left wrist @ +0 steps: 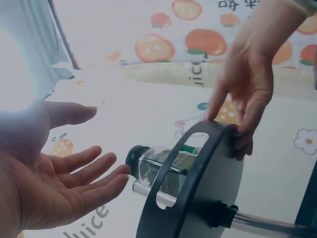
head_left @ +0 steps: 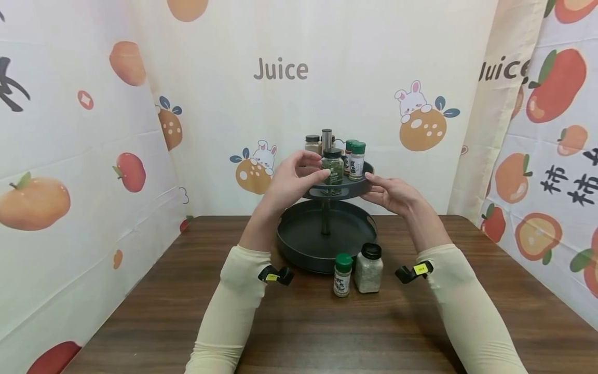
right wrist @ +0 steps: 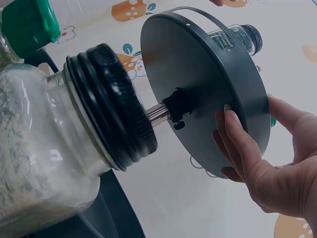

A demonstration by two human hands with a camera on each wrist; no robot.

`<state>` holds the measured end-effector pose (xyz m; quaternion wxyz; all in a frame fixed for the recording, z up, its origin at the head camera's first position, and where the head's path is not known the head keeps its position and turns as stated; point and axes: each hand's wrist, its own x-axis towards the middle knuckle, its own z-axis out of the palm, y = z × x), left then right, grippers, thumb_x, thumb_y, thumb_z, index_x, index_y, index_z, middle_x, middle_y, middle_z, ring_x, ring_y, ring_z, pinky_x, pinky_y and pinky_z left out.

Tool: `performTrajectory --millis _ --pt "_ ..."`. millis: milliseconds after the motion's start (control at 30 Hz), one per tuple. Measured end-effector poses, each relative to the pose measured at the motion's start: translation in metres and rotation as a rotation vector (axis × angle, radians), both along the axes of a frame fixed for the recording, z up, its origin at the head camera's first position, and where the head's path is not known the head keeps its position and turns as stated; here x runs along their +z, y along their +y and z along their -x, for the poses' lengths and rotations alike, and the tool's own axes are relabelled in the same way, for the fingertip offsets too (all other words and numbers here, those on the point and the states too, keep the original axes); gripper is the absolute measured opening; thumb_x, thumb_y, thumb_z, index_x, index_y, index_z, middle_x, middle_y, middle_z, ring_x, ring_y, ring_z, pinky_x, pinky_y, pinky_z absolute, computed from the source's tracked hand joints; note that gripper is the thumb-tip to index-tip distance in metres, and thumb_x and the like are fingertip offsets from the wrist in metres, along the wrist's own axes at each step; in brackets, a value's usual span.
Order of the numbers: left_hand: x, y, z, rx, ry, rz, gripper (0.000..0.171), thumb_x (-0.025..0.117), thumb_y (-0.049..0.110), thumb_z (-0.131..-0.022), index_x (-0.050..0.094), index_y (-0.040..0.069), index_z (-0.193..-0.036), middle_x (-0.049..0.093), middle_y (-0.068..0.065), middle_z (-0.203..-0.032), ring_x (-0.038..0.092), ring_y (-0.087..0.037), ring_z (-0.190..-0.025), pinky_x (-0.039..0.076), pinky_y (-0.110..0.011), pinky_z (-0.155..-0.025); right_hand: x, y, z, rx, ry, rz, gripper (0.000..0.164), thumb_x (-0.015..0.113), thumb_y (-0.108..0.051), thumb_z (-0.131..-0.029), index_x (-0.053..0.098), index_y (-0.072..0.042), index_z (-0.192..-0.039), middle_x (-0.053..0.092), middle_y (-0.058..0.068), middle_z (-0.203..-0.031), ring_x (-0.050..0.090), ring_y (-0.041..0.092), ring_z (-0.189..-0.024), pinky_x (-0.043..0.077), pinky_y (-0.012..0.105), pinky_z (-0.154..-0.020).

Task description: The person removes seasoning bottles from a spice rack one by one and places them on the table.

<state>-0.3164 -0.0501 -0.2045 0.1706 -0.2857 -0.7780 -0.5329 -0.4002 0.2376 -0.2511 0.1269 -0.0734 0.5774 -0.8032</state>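
A two-tier black rotating rack stands on the table. My right hand (head_left: pixel 394 196) grips the rim of the upper tray (head_left: pixel 362 189), thumb at the outside edge and fingers under it (right wrist: pixel 242 148). Near the front of that tray stands a black-lidded glass jar of green herbs (head_left: pixel 333 169). My left hand (head_left: pixel 299 174) is beside this jar; in the left wrist view its fingers (left wrist: pixel 94 173) are spread loosely, apart from the jar's lid (left wrist: pixel 134 161). Two green-capped shakers (head_left: pixel 357 161) stand on the tray to the right of the jar.
The lower tray (head_left: pixel 303 236) sits beneath. On the table before it stand a green-capped shaker (head_left: pixel 342 283) and a larger black-lidded jar (head_left: pixel 369 275), which looms close in the right wrist view. More jars (head_left: pixel 312 144) are at the upper tray's back, around the metal post (head_left: pixel 326 137).
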Motion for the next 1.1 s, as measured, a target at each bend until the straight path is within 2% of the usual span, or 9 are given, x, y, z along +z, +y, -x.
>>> performTrajectory --millis 133,300,333,400,600,767,933,1000,1100 --pt "0.003 0.004 -0.001 0.006 0.044 -0.031 0.047 0.072 0.024 -0.09 0.057 0.003 -0.129 0.062 -0.017 -0.126 0.06 -0.023 -0.112 0.053 -0.048 -0.093 0.001 -0.001 0.0 -0.001 0.0 -0.007 0.085 0.075 -0.024 -0.087 0.024 -0.001 -0.151 0.076 0.012 -0.101 0.067 0.026 -0.105 0.058 0.033 -0.083" --pt "0.0 0.009 0.007 0.06 0.107 -0.007 0.049 0.073 0.024 -0.089 0.057 0.003 -0.129 0.063 -0.016 -0.125 0.061 -0.027 -0.112 0.053 -0.046 -0.094 0.002 0.0 -0.001 -0.009 0.0 -0.007 0.084 0.075 -0.025 -0.086 0.025 -0.001 -0.15 0.075 0.013 -0.104 0.067 0.026 -0.105 0.058 0.033 -0.083" --pt "-0.004 0.01 0.013 0.075 0.124 0.003 0.05 0.074 0.027 -0.088 0.057 0.004 -0.129 0.064 -0.015 -0.125 0.062 -0.025 -0.111 0.053 -0.045 -0.095 0.001 0.0 0.0 -0.01 0.0 -0.005 0.084 0.075 -0.025 -0.086 0.025 -0.001 -0.15 0.075 0.013 -0.104 0.067 0.026 -0.104 0.058 0.033 -0.083" --pt "-0.005 0.011 0.015 0.098 0.14 0.013 0.051 0.074 0.028 -0.088 0.057 0.005 -0.13 0.063 -0.015 -0.125 0.062 -0.024 -0.112 0.051 -0.042 -0.097 0.001 0.0 0.0 -0.008 0.0 -0.003 0.084 0.075 -0.024 -0.086 0.026 -0.001 -0.15 0.075 0.013 -0.104 0.067 0.027 -0.104 0.058 0.034 -0.083" --pt "-0.005 0.01 0.023 0.122 0.161 0.045 0.056 0.075 0.028 -0.087 0.054 0.005 -0.133 0.061 -0.017 -0.127 0.06 -0.028 -0.114 0.051 -0.048 -0.097 0.002 0.0 -0.001 -0.001 0.006 -0.02 0.083 0.075 -0.024 -0.087 0.026 0.0 -0.149 0.076 0.013 -0.101 0.067 0.027 -0.103 0.059 0.033 -0.08" --pt "-0.002 0.009 0.038 0.128 0.115 0.13 0.064 0.075 0.034 -0.086 0.05 0.008 -0.139 0.06 -0.013 -0.13 0.061 -0.025 -0.114 0.053 -0.047 -0.094 0.0 -0.001 0.0 0.002 0.011 -0.013 0.082 0.074 -0.024 -0.088 0.025 0.0 -0.149 0.076 0.013 -0.1 0.068 0.027 -0.101 0.059 0.032 -0.079" --pt "0.007 0.012 0.049 0.063 -0.017 0.166 0.071 0.077 0.035 -0.084 0.046 0.009 -0.142 0.057 -0.013 -0.136 0.059 -0.028 -0.116 0.052 -0.049 -0.094 0.001 0.0 0.0 0.005 0.014 -0.013 0.081 0.073 -0.024 -0.088 0.026 0.0 -0.149 0.076 0.013 -0.1 0.068 0.027 -0.102 0.058 0.033 -0.081" --pt "0.009 0.014 0.053 0.058 -0.053 0.191 0.072 0.077 0.035 -0.083 0.045 0.01 -0.143 0.055 -0.012 -0.137 0.057 -0.028 -0.118 0.051 -0.049 -0.095 0.001 -0.001 0.0 0.001 0.016 -0.015 0.08 0.073 -0.025 -0.088 0.026 0.0 -0.149 0.076 0.014 -0.1 0.068 0.027 -0.101 0.058 0.032 -0.081" --pt "0.009 0.019 0.06 0.072 -0.054 0.252 0.072 0.077 0.035 -0.084 0.044 0.009 -0.142 0.057 -0.013 -0.134 0.057 -0.026 -0.115 0.05 -0.047 -0.096 0.0 -0.001 0.001 0.0 0.017 -0.018 0.08 0.073 -0.025 -0.088 0.027 0.001 -0.148 0.076 0.014 -0.101 0.068 0.027 -0.102 0.058 0.033 -0.082"
